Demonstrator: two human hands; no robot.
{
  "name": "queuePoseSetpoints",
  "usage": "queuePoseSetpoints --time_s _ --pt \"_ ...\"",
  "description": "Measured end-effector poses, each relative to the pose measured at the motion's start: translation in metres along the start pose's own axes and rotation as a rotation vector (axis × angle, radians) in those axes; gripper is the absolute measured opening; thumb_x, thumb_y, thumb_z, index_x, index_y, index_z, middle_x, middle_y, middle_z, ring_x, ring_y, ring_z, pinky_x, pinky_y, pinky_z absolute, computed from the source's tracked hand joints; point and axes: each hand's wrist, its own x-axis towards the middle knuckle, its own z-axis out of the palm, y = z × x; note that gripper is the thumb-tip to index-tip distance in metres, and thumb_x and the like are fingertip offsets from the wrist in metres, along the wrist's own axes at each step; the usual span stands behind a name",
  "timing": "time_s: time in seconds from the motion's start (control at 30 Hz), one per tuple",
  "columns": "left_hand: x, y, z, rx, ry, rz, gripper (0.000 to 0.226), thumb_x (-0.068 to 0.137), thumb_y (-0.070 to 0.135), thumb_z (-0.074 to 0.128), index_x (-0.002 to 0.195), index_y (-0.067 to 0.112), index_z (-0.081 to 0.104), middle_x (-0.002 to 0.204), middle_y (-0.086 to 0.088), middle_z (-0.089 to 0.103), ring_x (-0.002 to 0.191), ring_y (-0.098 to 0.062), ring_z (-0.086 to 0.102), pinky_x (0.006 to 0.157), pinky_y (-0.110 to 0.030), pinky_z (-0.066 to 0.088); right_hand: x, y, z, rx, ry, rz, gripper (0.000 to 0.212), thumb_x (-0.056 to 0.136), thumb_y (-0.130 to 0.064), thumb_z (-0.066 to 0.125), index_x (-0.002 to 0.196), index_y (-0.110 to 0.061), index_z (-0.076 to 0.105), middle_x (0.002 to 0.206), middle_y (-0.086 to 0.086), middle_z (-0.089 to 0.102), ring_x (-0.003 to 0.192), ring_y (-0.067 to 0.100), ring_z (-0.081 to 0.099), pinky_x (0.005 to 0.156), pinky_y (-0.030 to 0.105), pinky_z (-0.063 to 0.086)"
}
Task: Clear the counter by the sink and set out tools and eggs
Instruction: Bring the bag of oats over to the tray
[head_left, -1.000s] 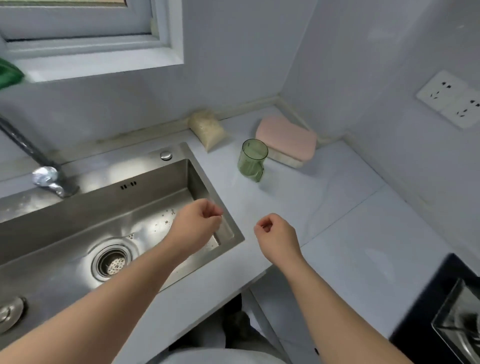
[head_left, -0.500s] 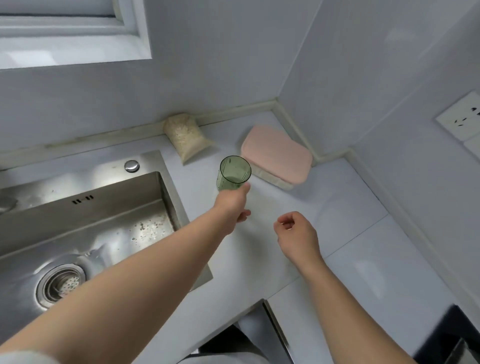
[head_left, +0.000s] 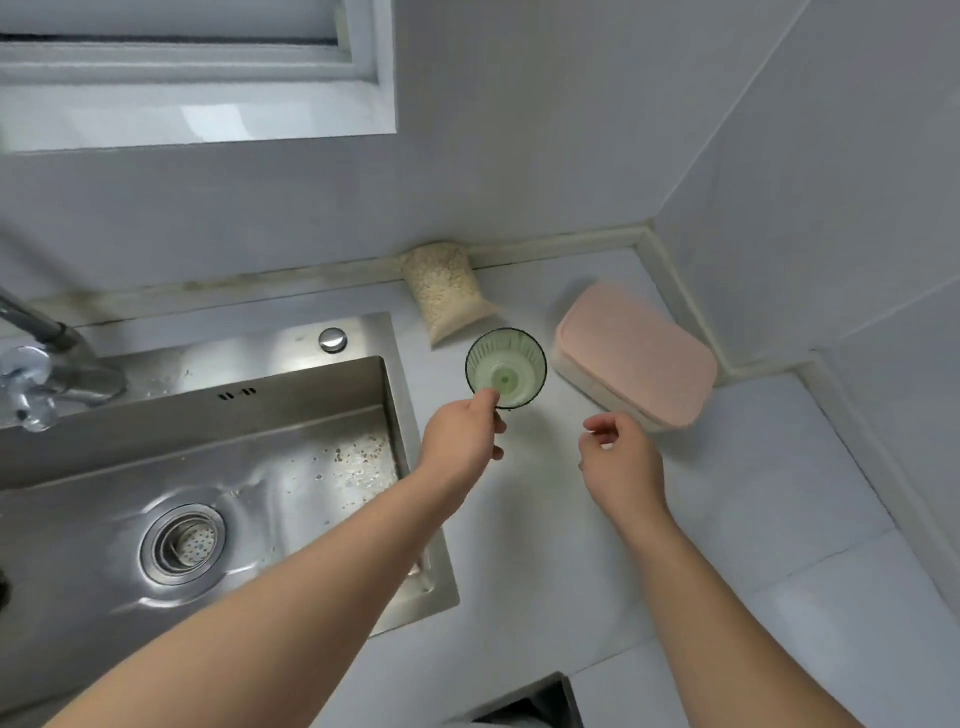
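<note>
On the counter (head_left: 769, 499), right of the sink (head_left: 291, 441), head view: one green cup (head_left: 514, 361), mouth turned to the camera, between a clear bag of grain (head_left: 444, 291) at the back wall and a pink-lidded box (head_left: 639, 353) in the corner. Left grip (head_left: 460, 436): thumb and fingers pinching the cup's near rim; whether the cup is off the counter cannot be told. Right grip (head_left: 621, 460): released, fingers loosely curled, holding nothing, just beside the box. Sink fittings: faucet (head_left: 47, 364), drain strainer (head_left: 184, 543).
</note>
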Motion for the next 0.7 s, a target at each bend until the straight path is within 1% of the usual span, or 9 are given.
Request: queuePoseSetpoints --time_s 0.07,0.17,0.27,0.33,0.43,0.53,0.57,0.63,0.7 --pt "-0.010 0.001 -0.029 0.037 0.071 0.031 0.049 0.096 0.046 0.043 0.075 0.008 0.066 0.086 -0.003 0.072 0.064 -0.021 0.067 0.075 -0.038 0.051 0.011 -0.018 0.015 0.007 -0.006 -0.073 0.017 0.089 -0.011 0.056 0.088 -0.028 0.057 0.086 -0.007 0.063 0.085 0.023 0.066 0.075 0.033 0.050" --pt "-0.028 -0.004 -0.071 0.047 0.182 0.008 0.051 0.096 0.050 0.046 0.066 0.010 0.059 0.074 -0.002 0.066 0.056 -0.019 0.060 0.063 -0.032 0.042 0.035 -0.051 0.039 0.011 -0.006 -0.213 0.015 0.089 -0.008 0.056 0.096 -0.021 0.059 0.093 0.001 0.065 0.090 0.022 0.061 0.076 0.027 0.042" --pt "-0.044 -0.012 -0.099 0.069 0.284 -0.017 0.053 0.097 0.049 0.045 0.064 0.010 0.057 0.067 -0.004 0.063 0.048 -0.016 0.055 0.061 -0.032 0.038 0.065 -0.089 0.066 -0.069 -0.063 -0.333 0.018 0.090 -0.011 0.055 0.106 -0.015 0.062 0.104 0.007 0.065 0.097 0.025 0.060 0.077 0.026 0.039" --pt "-0.050 -0.020 -0.115 0.084 0.347 -0.043 0.054 0.099 0.047 0.045 0.062 0.009 0.057 0.063 -0.005 0.062 0.043 -0.013 0.052 0.060 -0.032 0.037 0.086 -0.116 0.086 -0.165 -0.102 -0.379 0.024 0.092 -0.016 0.055 0.116 -0.013 0.060 0.116 0.012 0.061 0.108 0.030 0.056 0.088 0.032 0.043" --pt "-0.056 -0.037 -0.132 0.031 0.394 -0.061 0.054 0.098 0.048 0.046 0.059 0.011 0.054 0.065 -0.003 0.063 0.048 -0.018 0.056 0.065 -0.035 0.039 0.112 -0.152 0.116 -0.331 -0.131 -0.364 0.046 0.092 -0.033 0.058 0.131 -0.007 0.052 0.131 0.020 0.055 0.125 0.038 0.048 0.102 0.041 0.040" --pt "-0.061 -0.052 -0.144 -0.027 0.428 -0.106 0.054 0.098 0.049 0.046 0.059 0.012 0.053 0.063 -0.002 0.061 0.051 -0.019 0.055 0.065 -0.035 0.039 0.133 -0.171 0.137 -0.403 -0.214 -0.273 0.068 0.089 -0.051 0.060 0.136 -0.004 0.046 0.138 0.021 0.052 0.131 0.038 0.047 0.104 0.042 0.040" --pt "-0.063 -0.055 -0.147 -0.034 0.438 -0.117 0.054 0.097 0.049 0.046 0.059 0.012 0.054 0.062 -0.002 0.061 0.051 -0.019 0.056 0.065 -0.035 0.039 0.139 -0.174 0.141 -0.404 -0.269 -0.253 0.069 0.089 -0.052 0.061 0.136 -0.003 0.047 0.139 0.020 0.054 0.130 0.037 0.049 0.104 0.042 0.042" --pt "-0.064 -0.062 -0.153 -0.049 0.462 -0.144 0.054 0.096 0.050 0.047 0.058 0.012 0.054 0.062 -0.003 0.061 0.050 -0.018 0.056 0.065 -0.035 0.039 0.147 -0.176 0.149 -0.399 -0.386 -0.237 0.064 0.088 -0.047 0.065 0.134 -0.004 0.054 0.138 0.018 0.057 0.128 0.034 0.054 0.103 0.038 0.045" --pt "-0.064 -0.068 -0.158 -0.067 0.491 -0.176 0.053 0.096 0.048 0.048 0.058 0.011 0.054 0.063 -0.004 0.061 0.050 -0.018 0.055 0.064 -0.033 0.039 0.152 -0.175 0.151 -0.379 -0.401 -0.190 0.060 0.085 -0.045 0.070 0.130 -0.007 0.058 0.136 0.013 0.059 0.125 0.031 0.056 0.102 0.035 0.046"
